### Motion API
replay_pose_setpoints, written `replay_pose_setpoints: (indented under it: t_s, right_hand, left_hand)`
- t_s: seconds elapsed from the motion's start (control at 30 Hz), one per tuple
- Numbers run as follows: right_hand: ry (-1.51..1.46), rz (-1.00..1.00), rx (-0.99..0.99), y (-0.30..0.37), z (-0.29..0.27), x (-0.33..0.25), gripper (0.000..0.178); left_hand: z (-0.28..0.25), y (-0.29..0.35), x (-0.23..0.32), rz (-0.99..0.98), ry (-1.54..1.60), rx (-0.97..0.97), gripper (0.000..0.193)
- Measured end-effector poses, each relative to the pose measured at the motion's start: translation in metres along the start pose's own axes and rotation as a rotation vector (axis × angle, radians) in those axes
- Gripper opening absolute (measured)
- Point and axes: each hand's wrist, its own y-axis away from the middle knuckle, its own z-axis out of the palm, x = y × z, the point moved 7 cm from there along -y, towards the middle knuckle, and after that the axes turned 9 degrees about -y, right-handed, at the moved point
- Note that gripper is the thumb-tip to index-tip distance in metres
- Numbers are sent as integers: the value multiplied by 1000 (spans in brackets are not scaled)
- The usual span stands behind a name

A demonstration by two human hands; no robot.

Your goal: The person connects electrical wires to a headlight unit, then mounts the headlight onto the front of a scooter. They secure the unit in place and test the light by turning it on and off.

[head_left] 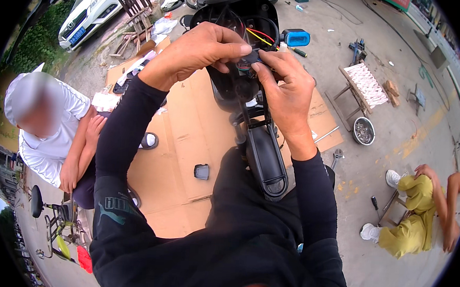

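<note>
Plainly, the small, dark, plastic-looking piece (252,56) sits between the left hand (201,51) and the right hand (290,86), neither nearer, its long axis too covered to tell, each hand's thumb and fingertips pinched on it, just beside the thin red and yellow wires (260,36) of the black vehicle body (262,7).

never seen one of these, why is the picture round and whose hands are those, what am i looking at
It's one picture from a wide fisheye camera on a person's head, looking down, so straight edges bend and the corners go black. Those are the wearer's bare hands: the left hand and right hand pinch a small dark part, its details unclear, over a black machine with loose wires. Cardboard covers the ground, with a black piece on it. A wrench lies to the right. Two other people sit or crouch nearby.
</note>
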Motion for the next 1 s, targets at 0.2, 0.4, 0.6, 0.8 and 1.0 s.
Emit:
replay_pose_setpoints:
  t_s: [0.2, 0.4, 0.6, 0.8, 1.0]
  right_hand:
    - [65, -109, -11, 1, 1, -3, 22]
    - [128, -204, -12, 3, 6, -6, 25]
    - [15, -4, 1, 4, -4, 3, 24]
    - [-183, 328, 335, 29, -67, 49, 28]
    - [-190, 386, 263, 43, -57, 58, 42]
  left_hand:
    - [2, -1, 5, -25, 9, -14, 35]
    - [-1, -6, -3, -16, -8, -47, 36]
    - [-19, 12, 17, 118, -153, 87, 35]
    - [-75, 122, 20, 419, -49, 917, 29]
    - [22, 130, -5, 411, -755, 1020, 56]
